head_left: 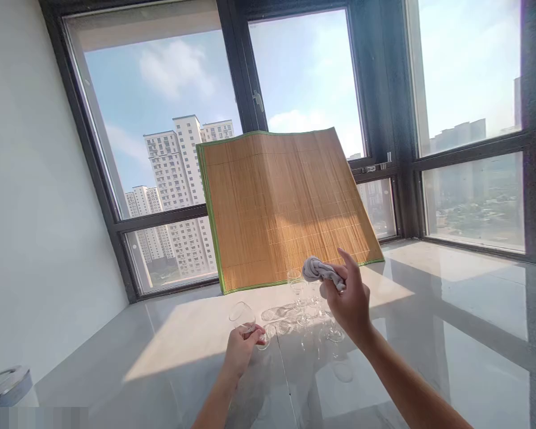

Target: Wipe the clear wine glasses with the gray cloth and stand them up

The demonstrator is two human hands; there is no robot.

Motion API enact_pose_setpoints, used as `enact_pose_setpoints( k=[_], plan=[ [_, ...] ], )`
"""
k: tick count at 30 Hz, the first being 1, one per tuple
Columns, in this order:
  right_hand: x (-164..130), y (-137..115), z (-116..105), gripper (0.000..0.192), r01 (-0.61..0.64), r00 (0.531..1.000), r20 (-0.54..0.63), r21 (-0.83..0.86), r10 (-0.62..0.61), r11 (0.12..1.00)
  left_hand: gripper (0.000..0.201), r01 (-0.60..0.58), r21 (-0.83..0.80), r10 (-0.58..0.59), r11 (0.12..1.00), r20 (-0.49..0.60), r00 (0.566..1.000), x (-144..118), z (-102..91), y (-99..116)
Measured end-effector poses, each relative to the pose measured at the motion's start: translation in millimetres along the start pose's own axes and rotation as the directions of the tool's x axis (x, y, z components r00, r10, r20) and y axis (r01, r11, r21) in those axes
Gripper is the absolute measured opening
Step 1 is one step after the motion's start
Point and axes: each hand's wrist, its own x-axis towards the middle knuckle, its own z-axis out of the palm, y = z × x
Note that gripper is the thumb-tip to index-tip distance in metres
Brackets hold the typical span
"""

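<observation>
My left hand is closed around the stem of a clear wine glass, which tilts with its bowl to the upper left and its foot at the lower right. In my right hand a bunched greyish-white cloth is pinched, with the index finger pointing up. The cloth is apart from the held glass. Several more clear stemmed glasses stand on the pale glossy surface, partly hidden behind my right hand and the cloth.
A bamboo mat with green edging leans against the dark-framed window behind the glasses. At the lower left corner sits a round lidded container. A white wall bounds the left side. Sunlight and glass shadows fall across the surface.
</observation>
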Motion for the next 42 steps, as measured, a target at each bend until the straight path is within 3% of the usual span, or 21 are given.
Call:
enact_pose_setpoints(
  k=[5,7,9,15,21,24,29,32,37,39,42],
  plan=[
    [2.8,119.0,-33.3,0.060,0.021,0.999,0.037,-0.311,-0.010,0.950,0.035,-0.029,0.070,0.020,0.997,0.136,0.990,-3.4,16.4,-4.5],
    [-8.3,151.9,-36.0,0.061,-0.031,0.994,0.084,-0.389,0.069,0.921,0.037,-0.017,0.081,0.006,0.997,0.138,0.990,-3.0,21.3,-9.6],
    [-18.0,168.8,-33.7,0.061,-0.075,0.984,0.115,-0.414,0.133,0.907,0.037,-0.007,0.084,-0.004,0.996,0.135,0.991,-3.4,26.9,-13.9],
    [-24.4,175.7,-18.6,0.062,-0.159,0.953,0.176,-0.405,0.247,0.901,0.024,0.009,0.148,-0.037,0.989,0.186,0.982,-1.0,63.6,-20.5],
    [-25.2,183.0,-17.5,0.065,-0.174,0.939,0.205,-0.409,0.276,0.896,0.013,-0.113,0.255,0.062,0.960,0.199,0.978,24.4,127.1,-17.4],
    [-25.4,186.3,-19.3,0.067,-0.183,0.931,0.212,-0.433,0.297,0.883,0.012,-0.142,0.353,0.087,0.925,0.169,0.982,29.8,144.6,-13.3],
    [-23.6,185.5,-23.0,0.067,-0.207,0.913,0.227,-0.458,0.339,0.865,0.038,-0.125,0.435,0.139,0.892,0.000,0.990,17.0,134.3,-13.0],
    [-23.0,182.6,-24.0,0.065,-0.219,0.880,0.268,-0.505,0.393,0.835,0.023,-0.079,0.482,0.130,0.873,-0.073,0.989,0.8,122.0,-14.2],
    [-24.8,187.6,-23.1,0.067,-0.297,0.772,0.367,-0.514,0.519,0.805,0.034,-0.089,0.498,0.033,0.863,0.121,0.992,-29.9,113.0,-11.4],
    [-25.6,193.9,-22.4,0.066,-0.393,0.715,0.374,-0.484,0.591,0.782,0.034,-0.140,0.529,0.055,0.837,0.173,0.983,-38.9,114.3,-7.9],
    [-25.8,202.6,-21.8,0.063,-0.463,0.689,0.343,-0.469,0.638,0.752,0.029,-0.250,0.609,0.115,0.753,0.251,0.961,-45.5,118.6,-2.3]
  ],
)
